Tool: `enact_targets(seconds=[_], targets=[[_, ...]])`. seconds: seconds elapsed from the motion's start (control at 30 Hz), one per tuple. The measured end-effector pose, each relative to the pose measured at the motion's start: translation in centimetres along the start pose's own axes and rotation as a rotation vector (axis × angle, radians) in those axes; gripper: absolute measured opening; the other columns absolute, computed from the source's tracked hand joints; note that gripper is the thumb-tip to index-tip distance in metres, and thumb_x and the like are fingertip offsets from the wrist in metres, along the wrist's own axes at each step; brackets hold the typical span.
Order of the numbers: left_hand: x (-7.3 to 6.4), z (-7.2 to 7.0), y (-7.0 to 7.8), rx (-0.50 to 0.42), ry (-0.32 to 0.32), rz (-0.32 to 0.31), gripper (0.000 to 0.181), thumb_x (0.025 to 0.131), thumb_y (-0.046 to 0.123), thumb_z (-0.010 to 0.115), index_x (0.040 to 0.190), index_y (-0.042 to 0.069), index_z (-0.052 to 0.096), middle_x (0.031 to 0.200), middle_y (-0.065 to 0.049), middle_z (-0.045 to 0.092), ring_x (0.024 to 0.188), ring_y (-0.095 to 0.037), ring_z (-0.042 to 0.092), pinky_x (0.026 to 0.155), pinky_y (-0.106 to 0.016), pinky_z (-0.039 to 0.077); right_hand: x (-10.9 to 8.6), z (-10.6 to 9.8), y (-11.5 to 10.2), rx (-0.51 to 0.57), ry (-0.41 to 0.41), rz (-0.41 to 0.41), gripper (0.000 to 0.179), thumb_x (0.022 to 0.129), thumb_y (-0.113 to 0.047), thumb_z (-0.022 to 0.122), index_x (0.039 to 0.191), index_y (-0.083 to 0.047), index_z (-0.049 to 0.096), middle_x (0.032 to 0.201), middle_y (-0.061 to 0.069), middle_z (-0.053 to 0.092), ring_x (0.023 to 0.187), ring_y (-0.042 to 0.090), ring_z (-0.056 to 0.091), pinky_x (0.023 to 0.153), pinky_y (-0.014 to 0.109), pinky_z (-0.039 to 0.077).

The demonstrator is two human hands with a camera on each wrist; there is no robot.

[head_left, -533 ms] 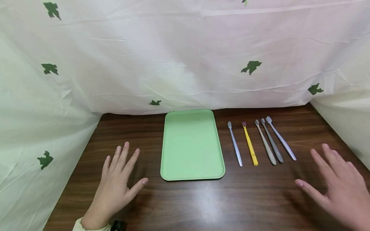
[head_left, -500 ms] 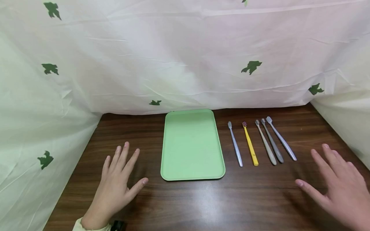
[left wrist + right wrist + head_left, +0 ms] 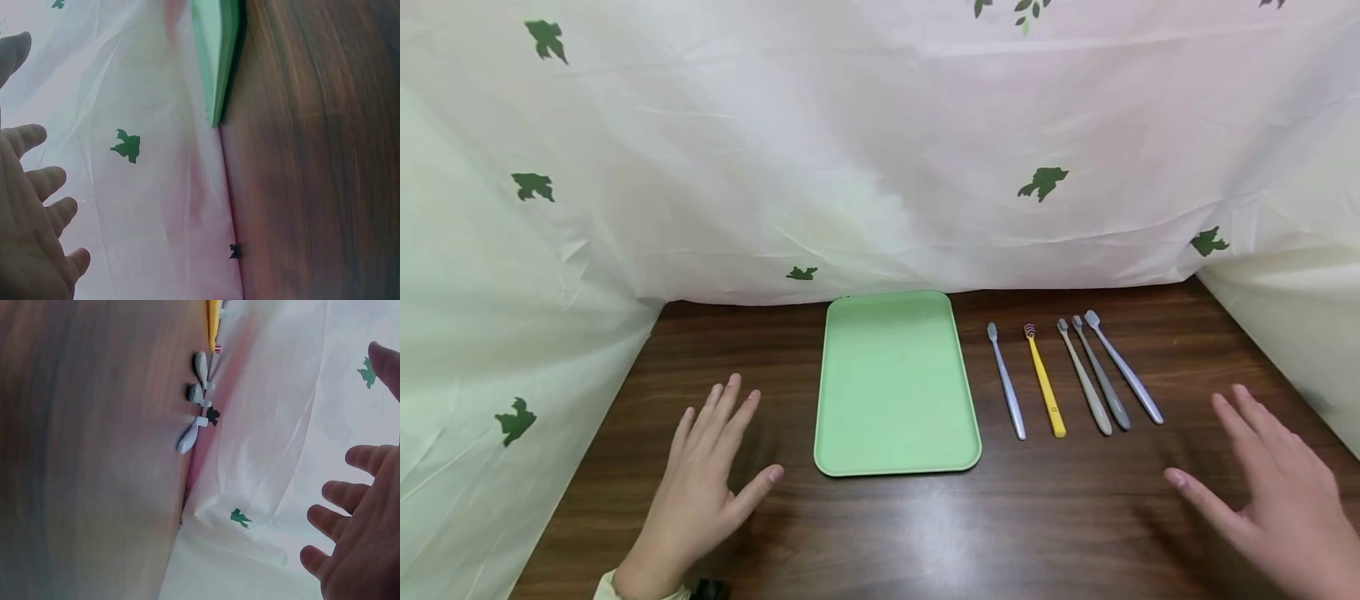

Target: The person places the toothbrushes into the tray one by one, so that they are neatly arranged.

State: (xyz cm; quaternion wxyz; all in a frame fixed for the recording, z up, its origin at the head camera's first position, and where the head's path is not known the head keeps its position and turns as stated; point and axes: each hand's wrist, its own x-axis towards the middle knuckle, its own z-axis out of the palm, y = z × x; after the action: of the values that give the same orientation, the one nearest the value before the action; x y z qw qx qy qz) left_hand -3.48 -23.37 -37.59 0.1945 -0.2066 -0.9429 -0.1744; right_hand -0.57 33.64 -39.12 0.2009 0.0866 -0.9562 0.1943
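In the head view my left hand (image 3: 700, 487) hovers left of a light green tray (image 3: 897, 387), fingers spread, holding nothing. At the right my right hand (image 3: 1273, 487) is held the same way, nearest to the toothbrushes. From left to right lie a light blue toothbrush (image 3: 1007, 385), a yellow toothbrush (image 3: 1045, 385), a beige-grey toothbrush (image 3: 1086, 379), a dark grey toothbrush (image 3: 1102, 375) and a second light blue toothbrush (image 3: 1125, 369). Their heads point to the back. In the right wrist view the yellow toothbrush (image 3: 214, 325) is only partly in frame.
A dark wooden table (image 3: 880, 533) carries everything. White cloth (image 3: 737, 167) with green leaf prints hangs along its back and both sides. The tray's far edge reaches that cloth. A dark object (image 3: 709, 590) shows at the left wrist.
The whole head view has shifted slightly downward, so tray and toothbrushes appear a little lower. Both hands stay spread, in nearly the same places. Nothing has been picked up.
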Motion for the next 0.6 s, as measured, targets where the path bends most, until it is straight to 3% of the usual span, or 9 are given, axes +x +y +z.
enact_targets(seconds=[0.27, 0.6], targets=[[0.4, 0.8, 0.2, -0.180, 0.044, -0.031, 0.085, 0.091, 0.038, 0.071, 0.160, 0.016, 0.028, 0.167, -0.008, 0.019, 0.152, -0.031, 0.019, 0.116, -0.067, 0.015, -0.1, 0.8, -0.3, 0.064, 0.038, 0.011, 0.091, 0.085, -0.028, 0.080, 0.155, 0.004, 0.031, 0.159, 0.029, 0.026, 0.147, 0.047, 0.023, 0.113, 0.073, 0.008], [1.3, 1.5, 0.0, -0.371, 0.022, -0.093, 0.088, 0.091, 0.019, 0.073, 0.162, 0.020, 0.020, 0.168, -0.004, 0.016, 0.153, -0.030, 0.014, 0.115, -0.069, 0.014, 0.4, 0.9, -1.4, 0.187, 0.004, 0.105, 0.085, 0.090, -0.016, 0.075, 0.159, -0.004, 0.027, 0.156, 0.032, 0.029, 0.139, 0.060, 0.025, 0.114, 0.070, 0.006]])
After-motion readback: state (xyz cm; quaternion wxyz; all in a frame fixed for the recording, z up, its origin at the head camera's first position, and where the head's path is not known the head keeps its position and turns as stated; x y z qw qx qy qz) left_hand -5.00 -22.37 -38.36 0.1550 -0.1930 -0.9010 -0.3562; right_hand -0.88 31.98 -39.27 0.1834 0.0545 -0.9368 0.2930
